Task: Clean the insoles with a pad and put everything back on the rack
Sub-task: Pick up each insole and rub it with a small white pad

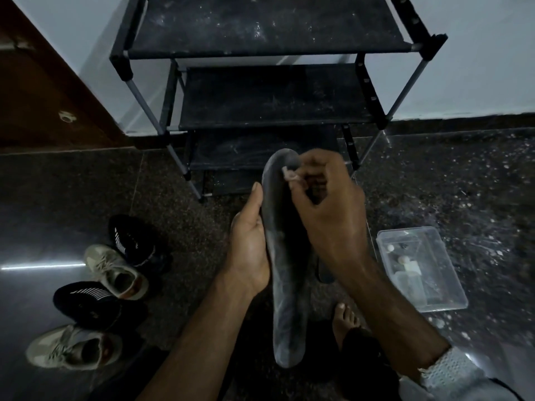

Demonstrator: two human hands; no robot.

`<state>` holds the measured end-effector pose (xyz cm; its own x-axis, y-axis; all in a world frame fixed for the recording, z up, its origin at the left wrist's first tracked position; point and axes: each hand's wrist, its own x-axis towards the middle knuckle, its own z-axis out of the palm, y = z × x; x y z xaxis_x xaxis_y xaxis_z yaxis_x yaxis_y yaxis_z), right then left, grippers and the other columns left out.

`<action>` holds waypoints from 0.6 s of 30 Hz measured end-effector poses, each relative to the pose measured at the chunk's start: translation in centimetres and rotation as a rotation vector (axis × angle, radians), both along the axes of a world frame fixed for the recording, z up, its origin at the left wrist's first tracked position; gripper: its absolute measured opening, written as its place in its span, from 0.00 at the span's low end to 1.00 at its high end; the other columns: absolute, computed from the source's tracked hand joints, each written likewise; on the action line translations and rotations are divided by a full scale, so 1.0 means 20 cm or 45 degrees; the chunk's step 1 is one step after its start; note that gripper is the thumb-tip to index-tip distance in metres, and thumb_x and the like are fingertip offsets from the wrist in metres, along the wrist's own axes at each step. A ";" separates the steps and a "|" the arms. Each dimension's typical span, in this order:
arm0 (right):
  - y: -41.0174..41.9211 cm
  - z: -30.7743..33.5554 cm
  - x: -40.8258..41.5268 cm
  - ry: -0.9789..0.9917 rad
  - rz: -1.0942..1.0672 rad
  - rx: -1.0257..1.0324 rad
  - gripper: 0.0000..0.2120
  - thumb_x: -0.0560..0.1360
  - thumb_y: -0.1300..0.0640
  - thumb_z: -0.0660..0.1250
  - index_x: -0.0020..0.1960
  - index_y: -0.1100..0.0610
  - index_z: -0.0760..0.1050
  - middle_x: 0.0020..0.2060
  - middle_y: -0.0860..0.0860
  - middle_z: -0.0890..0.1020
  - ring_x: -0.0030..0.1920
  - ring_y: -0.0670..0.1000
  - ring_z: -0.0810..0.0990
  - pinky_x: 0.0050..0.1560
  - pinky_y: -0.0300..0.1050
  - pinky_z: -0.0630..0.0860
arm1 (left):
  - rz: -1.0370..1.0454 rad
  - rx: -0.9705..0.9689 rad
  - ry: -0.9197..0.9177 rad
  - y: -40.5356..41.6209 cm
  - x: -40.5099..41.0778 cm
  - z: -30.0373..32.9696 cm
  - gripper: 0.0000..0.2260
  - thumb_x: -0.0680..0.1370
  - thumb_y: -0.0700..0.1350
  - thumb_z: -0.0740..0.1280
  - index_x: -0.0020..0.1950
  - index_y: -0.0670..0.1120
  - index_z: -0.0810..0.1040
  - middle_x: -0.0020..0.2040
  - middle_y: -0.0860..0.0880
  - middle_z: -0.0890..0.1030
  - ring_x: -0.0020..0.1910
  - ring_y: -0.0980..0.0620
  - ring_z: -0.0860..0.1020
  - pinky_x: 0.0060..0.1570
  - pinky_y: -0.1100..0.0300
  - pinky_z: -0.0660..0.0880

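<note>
- Left hand [249,244] grips the long dark grey insole [285,285] along its left edge, thumb lying up the side and fingers curled behind it.
- Right hand [327,215] has its fingers curled, pinching a small round grey pad [291,162] against the upper end of the insole.
- The insole is held upright in the middle of the view, above the dark speckled floor [434,180], in front of the rack.
- A black shoe rack [269,96] with fabric shelves and grey metal poles stands against the pale wall; its shelves look dusty.
- No brand name, label or readable writing shows on anything.
- A clear plastic box [421,267] sits on the floor to the right, near the right forearm. Inside are a few small items, among them what looks like a small clear bottle and two pale round pieces; they are too dim to identify surely.
- Four shoes lie on the floor to the left: two black knit sneakers [136,241] with white stripes and two beige lace-up sneakers [115,270], set alternately.
- Another dark flat piece [322,272], possibly a second insole, shows just behind the right wrist.
- A bare foot [346,319] rests on the floor near the bottom.
- A brown wooden door [43,96] fills the upper left corner.
</note>
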<state>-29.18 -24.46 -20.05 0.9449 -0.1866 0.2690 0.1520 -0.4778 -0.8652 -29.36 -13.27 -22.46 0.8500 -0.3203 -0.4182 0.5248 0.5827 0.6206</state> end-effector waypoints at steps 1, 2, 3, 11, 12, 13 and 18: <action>-0.02 0.00 0.01 0.008 -0.029 -0.001 0.15 0.76 0.59 0.69 0.57 0.46 0.69 0.44 0.38 0.80 0.48 0.37 0.79 0.48 0.33 0.77 | -0.006 0.016 0.010 0.00 0.00 0.00 0.25 0.79 0.57 0.57 0.67 0.40 0.75 0.61 0.40 0.79 0.57 0.44 0.79 0.58 0.53 0.77; -0.03 0.00 0.01 0.011 -0.047 0.000 0.15 0.76 0.59 0.69 0.57 0.46 0.69 0.44 0.38 0.79 0.49 0.36 0.79 0.48 0.32 0.77 | -0.011 0.024 0.016 0.00 0.00 0.00 0.26 0.79 0.57 0.57 0.67 0.40 0.75 0.61 0.39 0.79 0.57 0.44 0.80 0.57 0.53 0.77; -0.03 0.00 0.01 0.013 -0.051 0.002 0.15 0.76 0.59 0.69 0.58 0.46 0.69 0.44 0.38 0.79 0.49 0.37 0.79 0.48 0.31 0.76 | -0.012 0.026 0.017 0.01 0.00 0.00 0.25 0.79 0.57 0.57 0.66 0.40 0.75 0.60 0.39 0.80 0.57 0.44 0.80 0.57 0.53 0.78; 0.06 0.00 -0.03 -0.023 0.068 0.033 0.14 0.76 0.60 0.70 0.58 0.50 0.71 0.45 0.42 0.81 0.49 0.39 0.80 0.50 0.38 0.78 | -0.034 0.012 -0.050 0.02 0.00 -0.01 0.24 0.82 0.56 0.52 0.64 0.41 0.77 0.60 0.41 0.81 0.59 0.46 0.80 0.57 0.56 0.78; 0.08 0.00 -0.04 -0.033 0.110 0.042 0.14 0.75 0.61 0.70 0.58 0.51 0.72 0.45 0.42 0.81 0.48 0.39 0.80 0.50 0.37 0.78 | -0.026 0.012 -0.057 0.03 0.01 -0.01 0.25 0.83 0.56 0.51 0.67 0.40 0.75 0.63 0.40 0.79 0.62 0.46 0.78 0.58 0.57 0.77; 0.10 0.00 -0.04 -0.039 0.155 0.052 0.14 0.75 0.62 0.70 0.57 0.52 0.72 0.45 0.42 0.81 0.48 0.39 0.80 0.49 0.37 0.78 | -0.004 0.015 -0.055 0.03 0.02 -0.01 0.26 0.83 0.57 0.51 0.70 0.39 0.72 0.66 0.40 0.76 0.65 0.46 0.76 0.60 0.56 0.76; 0.09 0.00 -0.04 0.043 0.249 0.220 0.15 0.74 0.61 0.72 0.56 0.52 0.72 0.43 0.44 0.82 0.48 0.41 0.81 0.49 0.32 0.76 | 0.069 -0.041 -0.003 0.05 0.03 -0.02 0.26 0.82 0.58 0.51 0.62 0.41 0.79 0.60 0.41 0.81 0.59 0.46 0.80 0.56 0.56 0.78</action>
